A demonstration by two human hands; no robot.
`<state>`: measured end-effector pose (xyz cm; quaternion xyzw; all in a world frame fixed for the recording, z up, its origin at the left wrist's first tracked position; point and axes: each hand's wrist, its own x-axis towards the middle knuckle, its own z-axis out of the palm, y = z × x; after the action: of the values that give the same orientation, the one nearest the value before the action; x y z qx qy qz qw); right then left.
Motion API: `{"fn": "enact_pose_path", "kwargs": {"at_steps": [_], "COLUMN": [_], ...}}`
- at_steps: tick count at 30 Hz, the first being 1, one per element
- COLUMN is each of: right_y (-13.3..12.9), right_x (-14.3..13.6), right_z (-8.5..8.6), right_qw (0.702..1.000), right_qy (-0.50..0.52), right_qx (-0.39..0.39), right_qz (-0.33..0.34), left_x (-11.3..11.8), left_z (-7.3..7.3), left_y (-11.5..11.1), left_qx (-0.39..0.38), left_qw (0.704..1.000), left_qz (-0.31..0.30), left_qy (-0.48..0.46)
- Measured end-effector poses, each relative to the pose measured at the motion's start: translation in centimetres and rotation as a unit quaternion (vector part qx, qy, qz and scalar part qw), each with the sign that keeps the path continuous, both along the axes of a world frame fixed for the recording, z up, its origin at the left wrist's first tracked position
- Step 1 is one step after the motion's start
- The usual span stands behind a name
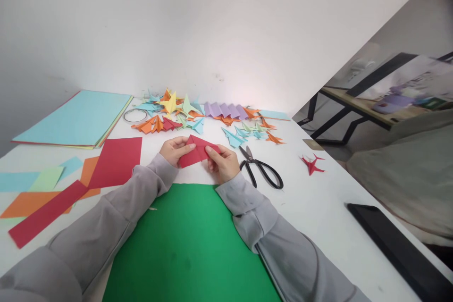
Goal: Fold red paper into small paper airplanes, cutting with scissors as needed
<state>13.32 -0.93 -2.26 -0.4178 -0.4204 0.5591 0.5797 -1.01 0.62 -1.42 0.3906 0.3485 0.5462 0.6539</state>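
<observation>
Between my two hands is a small folded piece of red paper (193, 156), held up just beyond the far edge of a green sheet (191, 240). My left hand (175, 149) pinches its left side, thumb on the near face. The right side is gripped by my right hand (223, 162), with the thumb pressed on the paper and the fingers behind it. Black-handled scissors (262, 168) lie with blades parted, just right of my right hand. Larger red paper (118, 163) and a red strip (49, 213) lie left of my left forearm.
Along the wall sit several folded paper figures (170, 103), a purple pleated paper (226, 111) and a wire coil (135, 115). A stack of coloured sheets (74, 118) lies back left. At right are a red folded figure (312, 165) and a black flat object (392, 245) near the table edge.
</observation>
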Motion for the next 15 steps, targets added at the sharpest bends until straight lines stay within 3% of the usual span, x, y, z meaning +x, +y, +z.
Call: {"fn": "enact_pose_path", "kwargs": {"at_steps": [5, 10, 15], "right_y": [-0.1, -0.2, -0.2], "right_x": [0.1, 0.2, 0.1], "right_z": [0.2, 0.3, -0.1], "right_qw": [1.0, 0.999, 0.995], "right_qy": [-0.012, -0.031, -0.07], "right_qx": [-0.023, -0.033, 0.034], "right_qz": [0.008, 0.03, 0.054], "left_x": [0.1, 0.2, 0.2], "left_z": [0.6, -0.4, -0.9], "left_y": [-0.2, 0.1, 0.6], "left_qx": [-0.03, -0.022, -0.01], "left_qw": [0.999, 0.999, 0.996], "left_qz": [0.006, 0.038, 0.079], "left_qy": [0.011, 0.024, -0.033]}}
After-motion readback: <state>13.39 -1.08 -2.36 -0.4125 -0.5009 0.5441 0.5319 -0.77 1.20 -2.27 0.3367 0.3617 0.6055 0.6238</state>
